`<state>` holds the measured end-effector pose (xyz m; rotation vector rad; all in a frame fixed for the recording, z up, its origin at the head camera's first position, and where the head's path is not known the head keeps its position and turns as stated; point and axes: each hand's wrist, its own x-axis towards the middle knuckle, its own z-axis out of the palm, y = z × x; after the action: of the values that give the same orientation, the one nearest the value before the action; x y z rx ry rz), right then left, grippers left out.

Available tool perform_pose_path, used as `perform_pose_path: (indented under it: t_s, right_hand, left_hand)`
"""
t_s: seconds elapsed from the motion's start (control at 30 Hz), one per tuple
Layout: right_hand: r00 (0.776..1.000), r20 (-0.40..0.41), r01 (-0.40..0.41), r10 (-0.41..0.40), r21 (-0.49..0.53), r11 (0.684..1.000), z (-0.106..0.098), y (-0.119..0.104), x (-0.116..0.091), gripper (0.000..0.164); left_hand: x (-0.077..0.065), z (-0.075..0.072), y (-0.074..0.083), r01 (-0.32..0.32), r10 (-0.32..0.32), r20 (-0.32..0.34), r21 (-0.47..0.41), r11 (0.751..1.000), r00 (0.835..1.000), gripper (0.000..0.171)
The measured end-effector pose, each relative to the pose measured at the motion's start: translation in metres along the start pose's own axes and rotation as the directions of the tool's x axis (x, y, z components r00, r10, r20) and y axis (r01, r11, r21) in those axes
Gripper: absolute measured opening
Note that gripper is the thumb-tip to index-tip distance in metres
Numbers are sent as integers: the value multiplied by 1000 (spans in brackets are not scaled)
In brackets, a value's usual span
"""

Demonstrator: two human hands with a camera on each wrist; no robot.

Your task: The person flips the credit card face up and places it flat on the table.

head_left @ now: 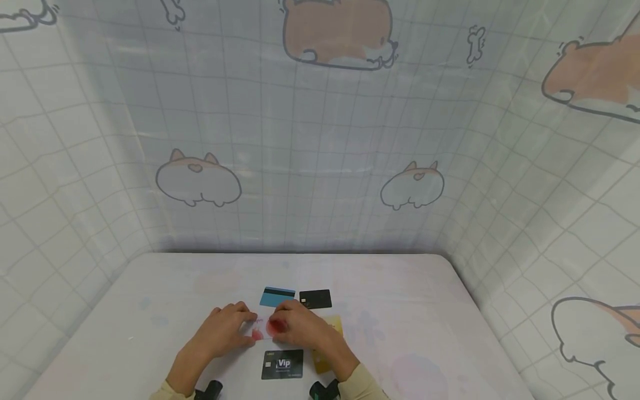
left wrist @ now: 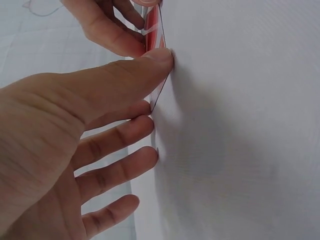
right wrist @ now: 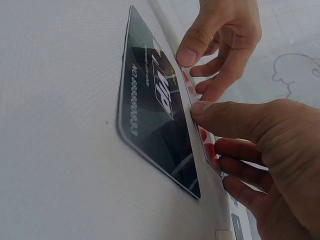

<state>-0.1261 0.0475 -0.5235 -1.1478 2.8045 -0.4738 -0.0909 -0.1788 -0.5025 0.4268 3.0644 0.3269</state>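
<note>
A clear red-printed card (head_left: 264, 328) lies near the front middle of the desk (head_left: 150, 311), long axis running left to right, just behind the black VIP card (head_left: 282, 364). Left hand (head_left: 225, 330) and right hand (head_left: 302, 328) each pinch one end, thumb (left wrist: 125, 80) on the near edge, fingers (right wrist: 240, 150) behind, grip narrow.

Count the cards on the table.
5: blue card and black card at the back, black VIP card nearest, gold card partly under the right hand, red-and-white card held by both hands.
</note>
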Motion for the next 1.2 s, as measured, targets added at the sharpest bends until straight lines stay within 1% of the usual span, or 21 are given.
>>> perform_pose_path:
  t_s: [0.1, 0.23, 0.37, 0.5, 0.6, 0.73, 0.9, 1.1, 1.2]
  right_hand:
    - [1000, -1, -17, 17, 14, 1000, 0, 0, 0, 43]
    - [999, -25, -23, 23, 14, 1000, -2, -1, 0, 48]
    - [996, -67, -47, 51, 53, 997, -8, 1, -1, 50]
    - [987, -121, -96, 110, 117, 988, -20, 5, -4, 53]
    - [977, -160, -113, 138, 159, 981, -30, 10, -4, 54]
    - [972, -177, -123, 154, 173, 977, -34, 16, -2, 56]
    - [970, -173, -149, 174, 146, 978, -33, 21, 4, 57]
    - [964, -176, -198, 201, 34, 980, -31, 30, 14, 57]
    - [964, -166, -214, 209, -15, 977, -30, 34, 19, 59]
  left_hand:
    - [1, 0, -1, -11, 11, -3, 7, 1000, 1000, 51]
    - [1, 0, -4, -15, 16, -31, 16, 1000, 999, 61]
    - [0, -1, -8, -35, 36, -101, 14, 999, 994, 62]
    - [2, -6, -10, -77, 79, -194, 19, 997, 978, 61]
    - [3, -10, -12, -72, 75, -224, 20, 997, 972, 63]
    - [7, -12, -15, -48, 49, -205, 12, 999, 977, 66]
    - [18, -11, -20, -41, 39, -174, -7, 999, 984, 65]
    - [39, -6, -27, 1, -11, -95, -100, 995, 995, 67]
    - [47, -3, -30, 13, -22, -71, -115, 993, 997, 67]
